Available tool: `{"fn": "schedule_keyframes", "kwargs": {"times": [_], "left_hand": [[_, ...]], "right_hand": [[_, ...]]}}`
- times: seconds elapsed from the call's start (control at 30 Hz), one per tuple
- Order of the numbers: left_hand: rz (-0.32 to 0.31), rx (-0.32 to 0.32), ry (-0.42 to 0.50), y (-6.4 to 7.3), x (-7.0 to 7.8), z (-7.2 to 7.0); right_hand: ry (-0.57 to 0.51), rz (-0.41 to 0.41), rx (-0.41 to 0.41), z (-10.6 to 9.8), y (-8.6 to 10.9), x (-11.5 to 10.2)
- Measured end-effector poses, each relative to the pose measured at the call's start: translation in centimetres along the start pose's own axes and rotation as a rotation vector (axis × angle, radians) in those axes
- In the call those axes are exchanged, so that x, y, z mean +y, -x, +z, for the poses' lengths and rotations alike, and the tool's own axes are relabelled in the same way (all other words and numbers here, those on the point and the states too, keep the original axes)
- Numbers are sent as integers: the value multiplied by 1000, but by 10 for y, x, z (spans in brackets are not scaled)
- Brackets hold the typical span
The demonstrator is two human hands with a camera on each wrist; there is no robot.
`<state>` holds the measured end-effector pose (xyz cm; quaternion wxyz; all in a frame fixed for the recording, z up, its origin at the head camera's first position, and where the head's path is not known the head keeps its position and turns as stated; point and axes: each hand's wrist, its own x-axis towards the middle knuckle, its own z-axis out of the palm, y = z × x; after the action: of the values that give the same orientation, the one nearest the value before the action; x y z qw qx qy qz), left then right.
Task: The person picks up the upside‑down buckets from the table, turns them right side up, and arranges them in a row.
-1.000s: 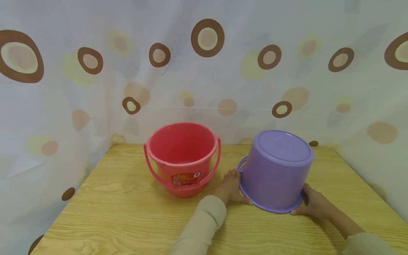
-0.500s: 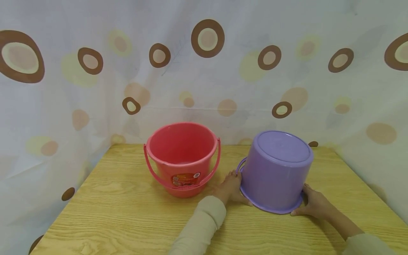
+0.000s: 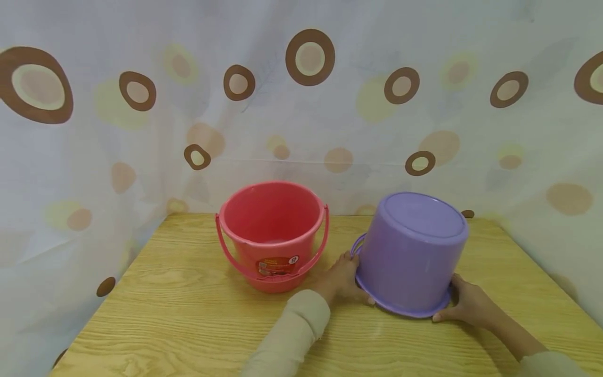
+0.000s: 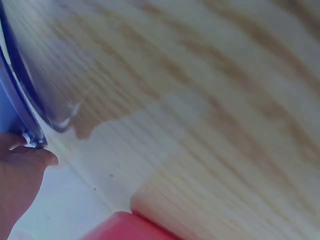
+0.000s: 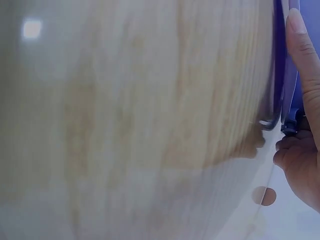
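Observation:
An upside-down purple bucket (image 3: 410, 267) is at the right of the table, its round base facing up and its rim close over the wood. My left hand (image 3: 343, 280) holds the rim on the left side, beside the looped handle (image 3: 357, 244). On the opposite side my right hand (image 3: 473, 303) grips the rim, thumb towards the front. The right wrist view shows that thumb (image 5: 305, 55) along the purple wall, with the fingers curled at the rim. In the left wrist view, fingertips meet the rim near a handle joint. The bucket's inside is hidden.
An upright red bucket (image 3: 270, 254) with a label stands left of the purple one, its handle (image 3: 226, 251) hanging down in front. Behind the wooden table (image 3: 179, 314) hangs a white curtain (image 3: 264, 125) with brown rings and pale dots.
The head view has shifted slightly. Both hands keep their hold on the purple bucket, which moves very little; the red bucket stays in place.

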<state>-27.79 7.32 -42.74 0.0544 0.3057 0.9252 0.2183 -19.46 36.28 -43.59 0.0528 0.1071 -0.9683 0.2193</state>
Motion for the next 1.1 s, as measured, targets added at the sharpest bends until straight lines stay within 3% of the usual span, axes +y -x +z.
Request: {"fn": "schedule_keyframes", "kwargs": {"times": [0.2, 0.43, 0.57, 0.8, 0.97, 1.1], "left_hand": [[-4, -16, 48, 3, 0, -4], [-8, -17, 109, 8, 1, -7], [3, 1, 168, 10, 2, -8], [33, 5, 311, 11, 4, -11], [40, -16, 295, 13, 7, -16], [12, -15, 308, 14, 8, -17]], "right_hand": [[-41, 11, 7, -5, 4, -7], [-9, 5, 46, -13, 7, -11], [-12, -7, 58, -15, 9, -11], [5, 43, 24, -14, 11, -8], [1, 41, 22, -10, 13, -7], [-24, 48, 39, -9, 13, -5]]}}
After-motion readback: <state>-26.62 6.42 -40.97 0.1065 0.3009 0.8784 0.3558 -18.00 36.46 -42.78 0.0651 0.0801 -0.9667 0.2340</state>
